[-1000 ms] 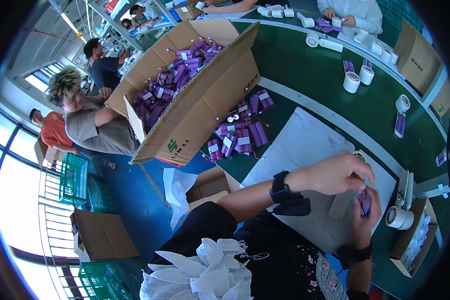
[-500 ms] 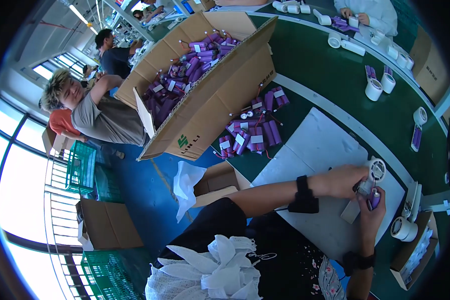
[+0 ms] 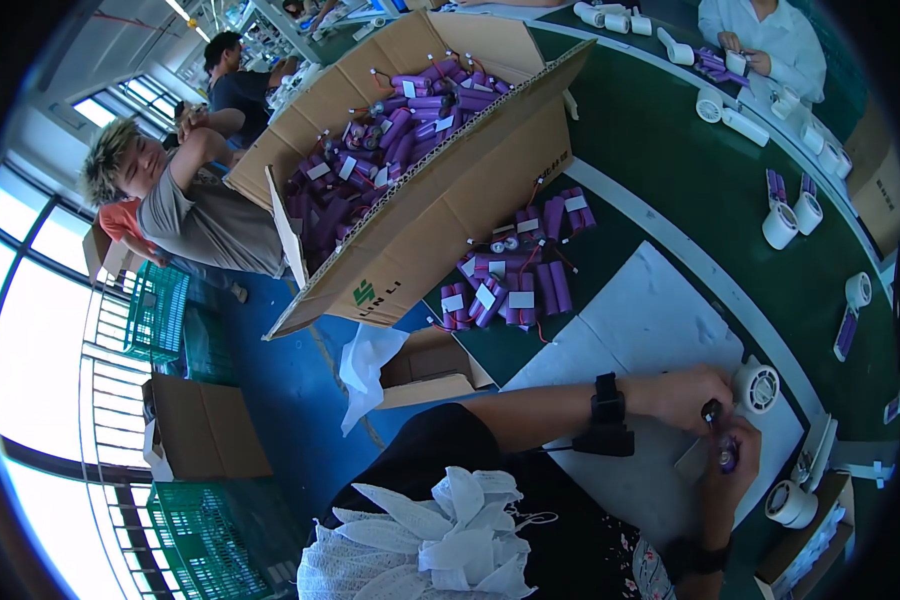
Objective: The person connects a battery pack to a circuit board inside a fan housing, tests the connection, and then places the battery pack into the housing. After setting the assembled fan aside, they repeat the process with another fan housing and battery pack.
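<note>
The right hand [image 3: 741, 452] grips a purple battery pack [image 3: 727, 457] above the grey sheet [image 3: 610, 335]; the left hand [image 3: 692, 396] closes on a small dark part [image 3: 711, 411], unclear. The pack is probably stiff, rather light; its long sides seem safest to hold.

Strong daylight is admitted by the windows [image 3: 30, 350] at left, which are burnt out to white. Straight edges are bowed toward the rim, corners are blacked out, and slight blur is noted at the right hand [image 3: 738, 458].
</note>
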`<state>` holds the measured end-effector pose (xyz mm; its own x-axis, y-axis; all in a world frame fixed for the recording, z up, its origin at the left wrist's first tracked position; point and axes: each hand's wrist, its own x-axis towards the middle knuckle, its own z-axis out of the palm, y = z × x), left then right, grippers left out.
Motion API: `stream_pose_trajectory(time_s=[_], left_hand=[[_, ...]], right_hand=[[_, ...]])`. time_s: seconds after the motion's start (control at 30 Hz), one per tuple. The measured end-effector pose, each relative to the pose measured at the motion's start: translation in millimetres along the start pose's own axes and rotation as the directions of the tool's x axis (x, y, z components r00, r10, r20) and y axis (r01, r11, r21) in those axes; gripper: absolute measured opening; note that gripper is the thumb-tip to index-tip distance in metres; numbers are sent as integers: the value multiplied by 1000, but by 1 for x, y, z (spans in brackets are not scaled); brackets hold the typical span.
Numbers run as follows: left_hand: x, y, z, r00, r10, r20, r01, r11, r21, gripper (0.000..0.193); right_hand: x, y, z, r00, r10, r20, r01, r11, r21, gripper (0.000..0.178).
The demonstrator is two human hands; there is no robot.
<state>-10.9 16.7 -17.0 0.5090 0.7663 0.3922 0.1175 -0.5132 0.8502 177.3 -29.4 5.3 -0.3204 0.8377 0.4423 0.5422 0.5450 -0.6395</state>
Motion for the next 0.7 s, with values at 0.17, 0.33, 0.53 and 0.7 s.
stream_pose_trajectory(time_s=[0.17, 0.33, 0.53, 0.7], left_hand=[[2, 2, -3, 975, -220, 23, 220, 959, -177, 27], [1, 4, -4, 955, -287, 72, 296, 927, -233, 30], [1, 5, 4, 981, -185, 55, 192, 954, -231, 29], [-1, 14, 0, 987, -162, 17, 162, 969, -186, 25]], right_hand=[[-1, 3, 2, 999, 13, 38, -13, 1000, -20, 24], [3, -3, 2, 996, 80, 36, -79, 996, -33, 22], [3, -5, -5, 996, 72, 50, -69, 995, -72, 28], [-1, -7, -3, 989, 123, 81, -119, 992, -46, 30]])
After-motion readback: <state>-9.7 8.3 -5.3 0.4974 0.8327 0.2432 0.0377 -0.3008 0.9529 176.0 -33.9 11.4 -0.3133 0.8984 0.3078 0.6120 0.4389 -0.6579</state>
